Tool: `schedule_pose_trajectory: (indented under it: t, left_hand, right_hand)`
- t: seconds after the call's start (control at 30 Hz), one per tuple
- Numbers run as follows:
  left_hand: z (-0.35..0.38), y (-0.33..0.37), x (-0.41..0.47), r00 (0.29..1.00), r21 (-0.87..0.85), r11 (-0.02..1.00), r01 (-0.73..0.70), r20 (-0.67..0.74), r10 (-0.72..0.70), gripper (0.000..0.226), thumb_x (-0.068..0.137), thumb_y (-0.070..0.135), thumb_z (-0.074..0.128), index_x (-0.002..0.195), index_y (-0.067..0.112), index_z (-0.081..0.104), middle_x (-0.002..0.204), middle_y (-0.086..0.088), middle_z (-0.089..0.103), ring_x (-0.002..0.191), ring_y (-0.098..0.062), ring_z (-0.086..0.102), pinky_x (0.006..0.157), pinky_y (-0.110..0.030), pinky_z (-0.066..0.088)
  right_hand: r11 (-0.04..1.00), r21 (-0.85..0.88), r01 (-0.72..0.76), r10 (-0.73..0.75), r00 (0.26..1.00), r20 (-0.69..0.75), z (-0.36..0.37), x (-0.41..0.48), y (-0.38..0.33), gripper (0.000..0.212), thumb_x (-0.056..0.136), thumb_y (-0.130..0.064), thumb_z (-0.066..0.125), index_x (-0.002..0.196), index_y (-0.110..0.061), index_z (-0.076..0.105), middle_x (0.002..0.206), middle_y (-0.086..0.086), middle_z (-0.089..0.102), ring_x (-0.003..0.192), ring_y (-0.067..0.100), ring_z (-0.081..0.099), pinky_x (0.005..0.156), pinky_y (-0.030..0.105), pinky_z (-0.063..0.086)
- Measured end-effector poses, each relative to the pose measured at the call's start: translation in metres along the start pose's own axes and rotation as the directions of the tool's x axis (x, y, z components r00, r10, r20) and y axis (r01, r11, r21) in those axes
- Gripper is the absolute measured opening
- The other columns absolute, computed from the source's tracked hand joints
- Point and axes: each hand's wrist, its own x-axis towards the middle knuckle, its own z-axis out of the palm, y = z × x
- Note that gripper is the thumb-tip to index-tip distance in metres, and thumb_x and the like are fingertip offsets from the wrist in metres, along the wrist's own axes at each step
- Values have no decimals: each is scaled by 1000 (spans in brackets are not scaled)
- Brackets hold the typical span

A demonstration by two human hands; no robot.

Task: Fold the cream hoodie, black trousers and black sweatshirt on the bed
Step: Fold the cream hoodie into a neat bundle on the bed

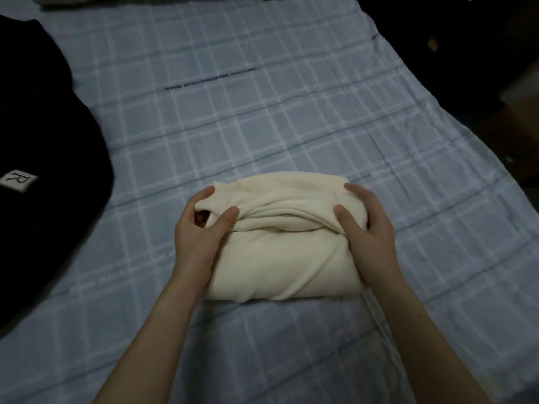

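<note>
Both hands, the left hand (201, 240) and right hand (366, 231), pinch the cream hoodie (280, 258) bundle's hood flap (nearly finished); next, tuck it snug, then reach left for the black garment (43, 170).

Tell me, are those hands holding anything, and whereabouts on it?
Both hold the folded cream hoodie on the bed: the left hand grips its far left corner, the right hand its far right end.

Dim, flat room light throughout, no clear source and no glare, only faint soft shadow under the cream hoodie (287, 240). Slightly soft and noisy everywhere, print on the checked sheet (262, 118) smeared beyond reading. Wide-angle bend at the edges, corners sunk into near-black
</note>
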Motion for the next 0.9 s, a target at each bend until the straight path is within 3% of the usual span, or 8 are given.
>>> schedule_pose_trajectory:
  t: [0.17, 0.27, 0.33, 0.4, 0.5, 0.67, 0.8, 0.9]
  left_hand:
    - [-3, 9, -5, 991, -136, 990, 45, 128, -27, 56, 90, 38, 61, 136, 57, 34, 129, 6, 65, 124, -7, 56, 105, -28, 41]
    - [8, 13, -14, 969, 262, 942, -209, 187, 163, 50, 92, 37, 51, 142, 36, 44, 143, 8, 51, 132, -10, 45, 114, -30, 32]
    - [18, 12, -21, 920, 621, 680, -390, 295, 258, 52, 94, 47, 35, 144, 35, 43, 154, 2, 37, 143, -20, 29, 120, -41, 16]
    - [22, 11, -25, 918, 776, 490, -397, 343, 200, 55, 96, 54, 19, 150, 44, 26, 163, -2, 17, 150, -25, 10, 120, -50, 2]
    - [14, -3, -27, 937, 833, 435, -341, 341, 83, 58, 94, 62, 9, 151, 50, 5, 165, -1, 4, 150, -28, 6, 120, -53, 5]
    - [12, -12, -37, 929, 862, 377, -340, 370, -8, 63, 91, 61, 13, 152, 45, 5, 165, -4, 7, 151, -29, 7, 120, -52, 11]
    - [11, 3, -35, 921, 868, 379, -321, 379, -87, 58, 97, 57, 15, 152, 44, 3, 165, -5, 4, 151, -30, 5, 120, -52, 9]
    - [16, 15, -43, 942, 899, 311, -308, 334, -32, 59, 99, 51, 18, 155, 35, 11, 163, -14, 7, 149, -37, 10, 119, -54, 9]
  right_hand:
    - [964, 256, -75, 65, 997, 49, 1, 3, -8, 49, 91, -59, 38, 140, -59, 31, 132, -5, 63, 103, 2, 59, 97, 23, 42]
    - [998, -70, -8, 12, 998, 53, 3, -5, -8, 61, 93, -40, 45, 151, -43, 27, 145, -8, 50, 129, 15, 48, 112, 38, 35]
    - [867, -457, 199, -147, 978, 147, 6, -7, -10, 58, 94, -47, 36, 151, -36, 33, 156, 0, 35, 142, 32, 29, 119, 45, 22]
    - [731, -628, 268, -150, 960, 235, 9, -4, -15, 58, 93, -59, 24, 150, -47, 30, 164, 1, 18, 149, 35, 10, 121, 48, 9]
    - [684, -687, 246, -9, 944, 329, 5, -7, 7, 64, 90, -71, 18, 151, -52, 16, 166, -10, 2, 151, 30, 3, 121, 49, 8]
    - [803, -571, 171, 95, 909, 406, 0, -24, 34, 57, 100, -52, 26, 154, -36, 18, 164, -9, 4, 153, 18, 6, 124, 38, 6]
    - [947, -321, 12, 67, 970, 234, -16, -36, 16, 51, 97, -33, 40, 147, -26, 39, 160, -6, 25, 146, 7, 23, 120, 23, 17]
    - [979, -189, -74, 97, 988, 118, -34, -66, 16, 48, 93, -28, 52, 140, -21, 47, 145, 6, 49, 134, 21, 46, 112, 44, 37]
